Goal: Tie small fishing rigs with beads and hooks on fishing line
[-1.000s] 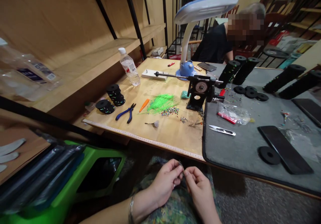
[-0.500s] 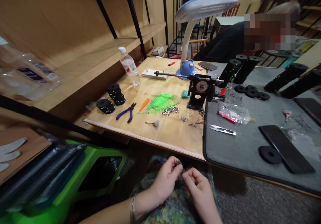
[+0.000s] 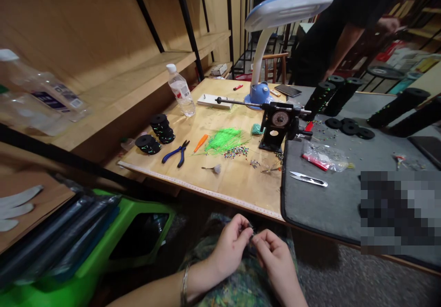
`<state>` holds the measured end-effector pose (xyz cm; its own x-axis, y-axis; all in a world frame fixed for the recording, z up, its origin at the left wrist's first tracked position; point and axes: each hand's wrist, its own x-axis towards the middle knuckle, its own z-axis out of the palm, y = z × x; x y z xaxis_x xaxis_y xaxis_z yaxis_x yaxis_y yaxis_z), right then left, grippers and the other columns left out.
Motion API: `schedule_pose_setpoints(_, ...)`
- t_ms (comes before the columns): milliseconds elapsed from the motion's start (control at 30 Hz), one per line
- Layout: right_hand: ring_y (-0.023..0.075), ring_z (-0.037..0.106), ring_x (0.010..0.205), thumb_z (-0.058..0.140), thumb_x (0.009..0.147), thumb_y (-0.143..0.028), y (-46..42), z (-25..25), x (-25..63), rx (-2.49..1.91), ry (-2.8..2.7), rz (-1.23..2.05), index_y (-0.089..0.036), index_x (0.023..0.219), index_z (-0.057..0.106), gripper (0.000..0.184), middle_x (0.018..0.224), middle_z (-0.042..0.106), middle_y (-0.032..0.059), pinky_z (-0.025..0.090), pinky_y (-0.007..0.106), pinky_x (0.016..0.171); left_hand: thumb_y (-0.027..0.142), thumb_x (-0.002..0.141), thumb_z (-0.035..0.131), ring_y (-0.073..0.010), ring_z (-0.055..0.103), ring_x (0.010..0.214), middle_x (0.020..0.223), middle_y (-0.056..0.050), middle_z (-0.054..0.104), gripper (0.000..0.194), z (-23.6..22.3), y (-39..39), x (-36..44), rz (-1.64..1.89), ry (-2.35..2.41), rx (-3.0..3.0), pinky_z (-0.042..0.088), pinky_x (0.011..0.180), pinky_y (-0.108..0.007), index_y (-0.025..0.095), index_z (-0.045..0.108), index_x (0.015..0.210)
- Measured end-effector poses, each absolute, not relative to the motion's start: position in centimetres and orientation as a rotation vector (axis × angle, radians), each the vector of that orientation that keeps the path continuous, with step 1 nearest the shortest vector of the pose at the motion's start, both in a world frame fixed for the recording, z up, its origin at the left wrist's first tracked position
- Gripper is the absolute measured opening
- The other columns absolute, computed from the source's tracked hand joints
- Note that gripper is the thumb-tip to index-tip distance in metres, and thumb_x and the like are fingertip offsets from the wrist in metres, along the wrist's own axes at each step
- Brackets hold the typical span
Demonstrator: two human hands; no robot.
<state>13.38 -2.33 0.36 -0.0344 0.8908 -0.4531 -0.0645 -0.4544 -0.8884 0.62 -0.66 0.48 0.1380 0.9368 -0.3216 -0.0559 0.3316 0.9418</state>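
My left hand (image 3: 231, 242) is closed in a pinch above my lap, below the table's front edge. Beside it, my right hand (image 3: 274, 252) pinches too, its fingertips almost touching the left ones. A tiny dark item shows between the fingertips, too small to name. On the wooden table (image 3: 193, 178) ahead lie blue-handled pliers (image 3: 175, 153), an orange-handled tool (image 3: 200, 142), bright green strands (image 3: 224, 140) and a heap of small coloured beads (image 3: 236, 152). A small feathery tuft (image 3: 215, 169) lies nearer the edge.
A black winding device (image 3: 278, 125) with a rod stands beneath a desk lamp (image 3: 260, 91). Thread snips (image 3: 308, 179) and black foam spools (image 3: 319, 100) are on the grey mat (image 3: 310, 210). A water bottle (image 3: 182, 91) stands behind; a green crate (image 3: 138, 208) is at left.
Both hands stay pinched close together, with only slight finger movement. The person behind the table has straightened up from bending. The view has shifted slightly.
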Motion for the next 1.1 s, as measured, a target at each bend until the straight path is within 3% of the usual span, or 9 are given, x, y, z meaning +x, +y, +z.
schedule_pose_setpoints(700,0.0057,0.026,0.039,0.069,0.068,-0.061,-2.1,0.0,13.6,-1.451,-0.918,1.597,-0.019,0.059,0.051,0.046,0.040,0.036,-0.0101,0.018,0.020,0.040,0.022,0.086,0.050,-0.0163,0.049,0.074,0.077,-0.001,0.052,0.006,0.5,-1.0,0.3,0.887,1.277,1.234,0.040,0.069,-0.027,0.019,0.050,0.081)
schedule_pose_setpoints(1100,0.0082,0.034,0.038,0.063,0.076,-0.061,-2.1,-0.3,14.3,-1.389,-1.014,1.566,-0.018,0.082,0.058,0.044,0.042,0.043,-0.0095,0.023,0.019,0.040,0.020,0.086,0.049,-0.0168,0.051,0.071,0.076,-0.002,0.055,0.008,1.5,-1.0,-0.1,0.832,1.305,1.419,0.039,0.066,-0.026,0.019,0.053,0.080)
